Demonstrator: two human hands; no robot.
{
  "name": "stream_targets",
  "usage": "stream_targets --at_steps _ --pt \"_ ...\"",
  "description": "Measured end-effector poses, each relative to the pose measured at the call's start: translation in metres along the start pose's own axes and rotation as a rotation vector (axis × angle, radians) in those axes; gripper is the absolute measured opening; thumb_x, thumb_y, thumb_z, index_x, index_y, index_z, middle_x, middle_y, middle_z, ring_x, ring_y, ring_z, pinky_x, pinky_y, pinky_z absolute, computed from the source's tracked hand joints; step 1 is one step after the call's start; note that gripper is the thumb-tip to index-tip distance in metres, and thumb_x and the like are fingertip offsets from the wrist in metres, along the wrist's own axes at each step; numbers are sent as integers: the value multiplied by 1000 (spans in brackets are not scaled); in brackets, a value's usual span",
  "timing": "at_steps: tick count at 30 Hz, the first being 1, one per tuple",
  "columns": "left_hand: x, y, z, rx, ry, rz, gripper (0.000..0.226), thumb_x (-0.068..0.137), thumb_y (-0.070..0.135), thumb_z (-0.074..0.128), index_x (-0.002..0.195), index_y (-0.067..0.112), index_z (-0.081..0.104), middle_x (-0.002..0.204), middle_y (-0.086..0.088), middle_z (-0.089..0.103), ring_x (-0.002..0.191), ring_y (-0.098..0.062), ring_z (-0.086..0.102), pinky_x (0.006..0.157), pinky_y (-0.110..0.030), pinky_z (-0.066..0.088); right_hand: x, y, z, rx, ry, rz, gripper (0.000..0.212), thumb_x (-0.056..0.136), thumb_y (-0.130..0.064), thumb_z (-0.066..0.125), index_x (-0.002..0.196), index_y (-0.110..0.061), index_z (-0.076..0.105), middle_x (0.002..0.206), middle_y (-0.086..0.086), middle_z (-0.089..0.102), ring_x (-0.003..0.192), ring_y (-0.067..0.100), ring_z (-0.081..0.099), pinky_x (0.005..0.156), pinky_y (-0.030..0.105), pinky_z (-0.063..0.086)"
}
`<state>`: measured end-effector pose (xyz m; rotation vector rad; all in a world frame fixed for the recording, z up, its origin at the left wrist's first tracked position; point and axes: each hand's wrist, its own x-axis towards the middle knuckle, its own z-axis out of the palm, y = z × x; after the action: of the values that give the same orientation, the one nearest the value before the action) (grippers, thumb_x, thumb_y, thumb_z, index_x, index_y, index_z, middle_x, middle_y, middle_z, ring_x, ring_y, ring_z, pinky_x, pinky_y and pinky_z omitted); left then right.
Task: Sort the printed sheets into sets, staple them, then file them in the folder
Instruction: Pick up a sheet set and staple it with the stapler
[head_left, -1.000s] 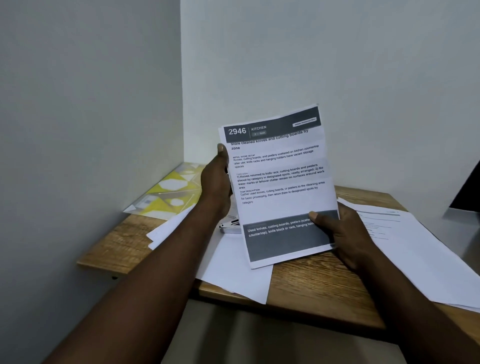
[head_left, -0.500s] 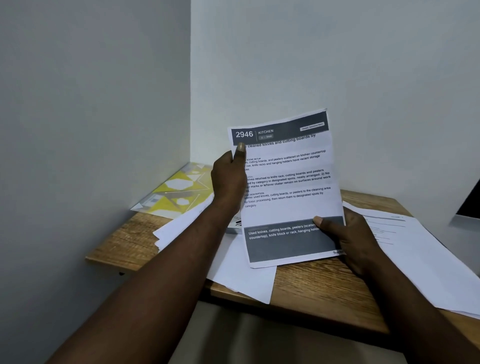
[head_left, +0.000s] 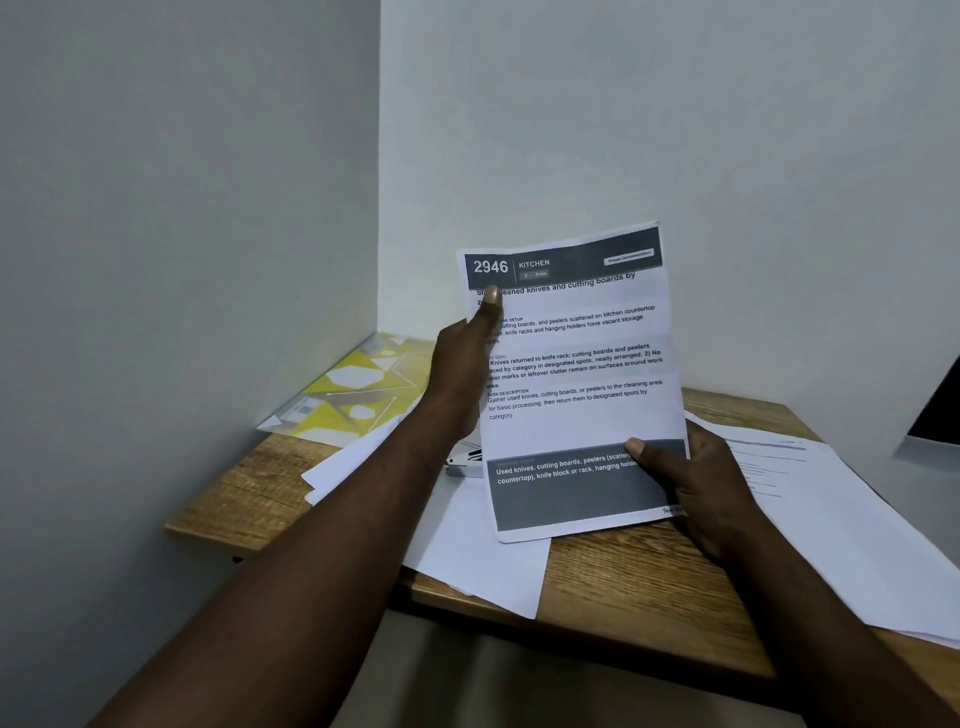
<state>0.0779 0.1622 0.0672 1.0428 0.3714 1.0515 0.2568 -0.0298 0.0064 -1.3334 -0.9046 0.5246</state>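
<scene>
White printed sheets (head_left: 576, 374) stand upright above the tabletop (head_left: 639, 577), gripped by our left hand (head_left: 460, 364) and right hand (head_left: 691, 488); the stapler (head_left: 464, 464) lies just below our left hand, the nearer.

Bare wood of the table (head_left: 639, 587) is exposed at the near centre, between the loose white sheets (head_left: 467, 551) on the left and the spread of printed sheets (head_left: 841, 525) on the right. The far-left corner is covered by a yellow-patterned folder (head_left: 353, 389), closed in by walls on two sides. The held printed sheet (head_left: 576, 384), raised upright by both hands, screens the far centre and partly hides a stapler (head_left: 465, 462).
</scene>
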Motion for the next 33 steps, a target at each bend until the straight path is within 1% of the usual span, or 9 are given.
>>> stream_targets --at_steps 2,5,8,14,19,25,28,31,33 --pt "-6 -2 4 4 -79 -39 42 102 36 67 128 4 70 118 -15 77 109 -35 75 94 -54 60 1 0 -1 7 25 -9 27 91 -9 76 118 -14 71 109 8 81 98 30 77 89 48 61" --pt "-13 -17 7 108 -114 -50 26 93 26 78 111 8 75 107 -10 79 100 -30 75 98 -54 59 0 0 -3 39 88 -20 23 92 -7 76 114 -14 72 106 9 81 99 32 76 90 49 61" --pt "-23 -35 11 247 -116 -18 20 88 27 80 100 10 78 103 -9 80 98 -31 76 103 -58 55 1 -3 -5 93 161 -55 22 93 -3 75 113 -13 73 106 11 81 99 33 75 91 49 60" --pt "-39 -37 37 349 -96 48 19 98 31 74 103 14 78 99 -5 82 96 -28 78 98 -54 59 -7 -18 -14 110 210 -76 21 97 -7 72 118 -7 71 108 17 79 98 32 76 85 42 65" --pt "-44 -25 65 386 -74 119 16 96 32 76 99 16 78 96 -3 82 92 -25 79 88 -44 62 -11 -31 -30 11 230 -121 10 101 -17 70 109 -16 74 98 5 82 94 32 78 82 42 64" --pt "-63 -54 69 578 -48 50 28 91 53 72 94 26 75 97 0 81 89 -22 77 85 -47 63 -30 0 -23 -155 156 6 53 80 -50 81 126 -26 70 111 -1 80 100 22 78 89 50 64" --pt "-78 -76 68 642 -46 26 27 99 46 68 105 21 77 102 -4 80 90 -19 76 86 -42 62 -39 1 -21 -296 132 -37 58 77 -60 78 127 -31 68 111 -9 79 100 12 76 85 37 63" --pt "-78 -73 75 658 -13 63 26 103 42 62 102 20 76 95 -1 78 89 -19 74 84 -40 60 -38 -14 -19 -163 170 -70 58 79 -65 80 126 -33 66 113 -7 79 99 15 77 84 41 64" --pt "-76 -63 83 692 2 102 22 105 39 60 94 25 72 90 2 75 90 -21 72 84 -39 58 -33 -30 -16 -86 216 -87 42 92 -55 75 124 -29 69 110 -6 80 96 15 78 83 42 64"
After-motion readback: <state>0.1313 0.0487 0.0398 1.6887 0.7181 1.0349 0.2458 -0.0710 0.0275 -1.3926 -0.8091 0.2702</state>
